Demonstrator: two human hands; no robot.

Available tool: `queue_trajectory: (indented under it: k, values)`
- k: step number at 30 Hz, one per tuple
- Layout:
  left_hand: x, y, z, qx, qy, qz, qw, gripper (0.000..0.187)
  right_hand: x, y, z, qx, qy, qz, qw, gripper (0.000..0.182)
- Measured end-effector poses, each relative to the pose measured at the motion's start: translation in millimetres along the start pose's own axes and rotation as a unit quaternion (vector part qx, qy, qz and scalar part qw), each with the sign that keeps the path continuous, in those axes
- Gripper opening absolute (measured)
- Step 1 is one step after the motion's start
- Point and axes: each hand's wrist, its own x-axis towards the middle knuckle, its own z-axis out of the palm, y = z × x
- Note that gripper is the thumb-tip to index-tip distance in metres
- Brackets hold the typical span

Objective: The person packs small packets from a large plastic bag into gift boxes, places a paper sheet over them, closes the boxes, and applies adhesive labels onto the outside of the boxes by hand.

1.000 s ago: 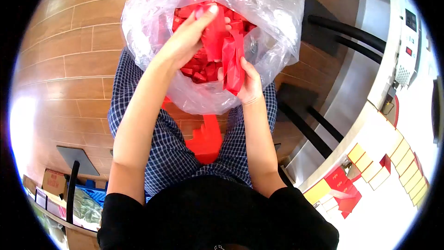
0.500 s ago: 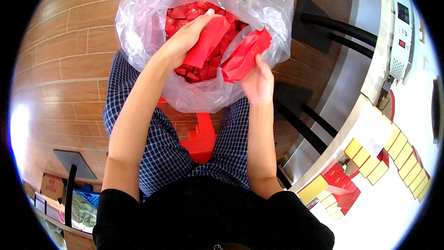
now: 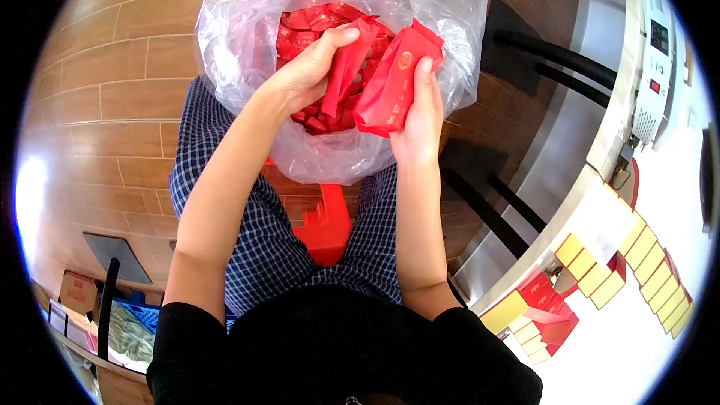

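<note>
My left hand (image 3: 310,75) is closed on a red foil packet (image 3: 347,67), held at a slant with its narrow side toward me. A second red foil packet (image 3: 396,86), with gold printing on its face, is gripped in my right hand (image 3: 420,116), the thumb lying over its front. Both packets are above a large clear plastic bag (image 3: 238,52), close beside each other. Inside the bag lie many small red packets (image 3: 300,34), partly hidden by my hands and the held packets.
A red plastic piece (image 3: 324,234) shows between my knees. On the right, a white table (image 3: 600,345) bears yellow-and-red boxes (image 3: 581,264) and a white machine with a control panel (image 3: 654,60). Black metal legs (image 3: 487,210) stand below. A cardboard box (image 3: 79,292) is at lower left.
The right packet has turned so its gold-printed face shows, and my right thumb now lies across it. The left packet has rotated to a narrower view. The bag appears shifted slightly right.
</note>
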Motion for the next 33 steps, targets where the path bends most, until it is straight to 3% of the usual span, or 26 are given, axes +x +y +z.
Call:
queue_trajectory:
  k: [2,3,5,6,8,12,14,16,23,25,27,29,30,32,33]
  values:
    - [-16.0,3.2,27.1,0.047,0.038,0.092,0.994,0.055,8.2,9.7,5.1,-0.021,-0.01,-0.03,0.999,0.048]
    - [-13.7,4.6,23.0,0.04,-0.018,0.086,0.995,0.063,13.3,16.0,2.6,-0.122,0.003,-0.084,0.989,0.05]
    - [-15.7,5.4,20.6,0.046,-0.017,0.067,0.997,0.064,21.5,23.2,-3.2,-0.296,0.047,-0.157,0.941,0.052]
    - [-17.4,7.5,21.8,0.053,-0.017,0.048,0.997,0.066,20.9,21.9,-1.1,-0.297,0.047,-0.156,0.941,0.052]
    - [-14.9,5.0,12.6,0.06,-0.053,0.023,0.996,0.068,19.3,18.1,4.7,-0.398,0.081,-0.212,0.889,0.042]
    - [-16.0,3.9,12.4,0.08,-0.092,-0.021,0.992,0.077,23.8,23.8,-3.3,-0.414,0.08,-0.195,0.886,0.039]
    - [-16.7,3.8,15.3,0.087,-0.093,-0.025,0.992,0.081,29.6,29.1,-8.1,-0.421,0.071,-0.241,0.872,0.037]
    - [-13.0,-3.8,13.5,0.122,-0.102,0.034,0.987,0.081,29.3,31.6,-3.5,-0.438,0.082,-0.271,0.853,0.038]
    - [-9.2,-3.7,13.3,0.102,-0.092,0.014,0.99,0.081,21.7,21.0,9.7,-0.484,0.1,-0.352,0.794,0.051]
    - [-7.3,-5.7,14.3,0.086,-0.067,0.004,0.994,0.081,21.0,18.0,9.3,-0.492,0.091,-0.375,0.78,0.052]
    - [-3.8,-6.0,13.6,0.111,0.021,0.084,0.99,0.085,20.4,15.1,8.3,-0.5,0.082,-0.398,0.765,0.054]
    - [1.8,-7.7,9.7,0.126,0.071,0.127,0.981,0.086,19.4,12.9,7.4,-0.539,0.065,-0.39,0.744,0.038]
    - [4.4,-7.7,7.5,0.122,0.091,0.144,0.978,0.089,19.5,14.1,8.0,-0.539,0.065,-0.39,0.744,0.038]
    - [6.3,-7.6,4.0,0.118,0.111,0.161,0.974,0.092,20.6,18.3,8.4,-0.326,0.024,-0.26,0.908,0.032]
    - [5.2,-4.7,4.6,0.054,0.076,0.15,0.984,0.095,21.9,16.7,8.5,-0.297,0.031,-0.187,0.936,0.033]
